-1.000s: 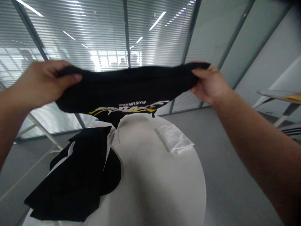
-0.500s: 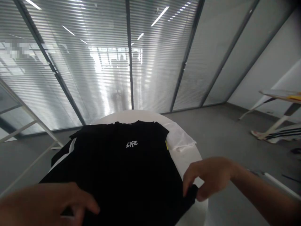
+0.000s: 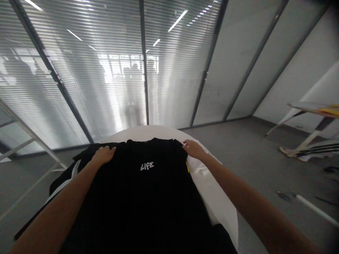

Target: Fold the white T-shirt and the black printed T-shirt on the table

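Note:
A black T-shirt (image 3: 143,197) with white "LIFE" lettering is spread over a white round-ended table (image 3: 132,133), its neckline at the far end. My left hand (image 3: 103,155) lies at the shoulder on the left side, with bent fingers gripping the cloth. On the other side, my right hand (image 3: 194,149) has thumb and fingers close together at the edge of the short sleeve. The right fingertips are small in view and partly blend with the white cloth (image 3: 200,165) behind them. Both forearms reach forward across the shirt.
More dark fabric with a white stripe (image 3: 75,170) hangs at the table's left side. A white metal frame (image 3: 31,135) stands at left. Blinds-covered glass panels (image 3: 172,81) rise behind the table. Another table (image 3: 309,109) is at right, and a white pole (image 3: 315,210) lies nearby.
Both hands have moved forward from the shirt's near part to its shoulders. My right hand has let go of the lower side edge, which now lies on the table.

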A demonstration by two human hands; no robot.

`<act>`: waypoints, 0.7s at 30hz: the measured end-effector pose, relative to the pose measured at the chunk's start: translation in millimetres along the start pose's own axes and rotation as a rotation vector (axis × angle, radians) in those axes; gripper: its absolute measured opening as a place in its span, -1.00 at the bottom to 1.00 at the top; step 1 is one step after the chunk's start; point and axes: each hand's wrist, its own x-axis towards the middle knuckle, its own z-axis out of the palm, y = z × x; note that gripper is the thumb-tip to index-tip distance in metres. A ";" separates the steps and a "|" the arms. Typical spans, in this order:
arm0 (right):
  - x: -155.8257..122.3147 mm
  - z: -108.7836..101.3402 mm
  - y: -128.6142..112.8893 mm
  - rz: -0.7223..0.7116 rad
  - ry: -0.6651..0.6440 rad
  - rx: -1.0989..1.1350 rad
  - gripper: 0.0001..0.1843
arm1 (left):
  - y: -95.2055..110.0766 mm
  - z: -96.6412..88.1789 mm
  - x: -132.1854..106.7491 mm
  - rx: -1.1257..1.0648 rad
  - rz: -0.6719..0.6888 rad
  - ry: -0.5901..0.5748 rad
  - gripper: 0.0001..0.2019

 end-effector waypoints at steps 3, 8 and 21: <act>15.1 18.4 -3.9 0.088 0.032 -0.037 -0.51 | -1.5 12.6 12.5 0.005 -0.012 -0.085 -0.49; 28.2 34.5 -10.8 0.226 0.027 -0.132 -0.45 | -6.9 16.3 20.6 -0.027 0.024 -0.119 -0.62; 48.8 36.6 9.9 0.182 0.245 0.365 -0.73 | -12.2 -3.6 6.1 -0.161 -0.016 0.020 -0.50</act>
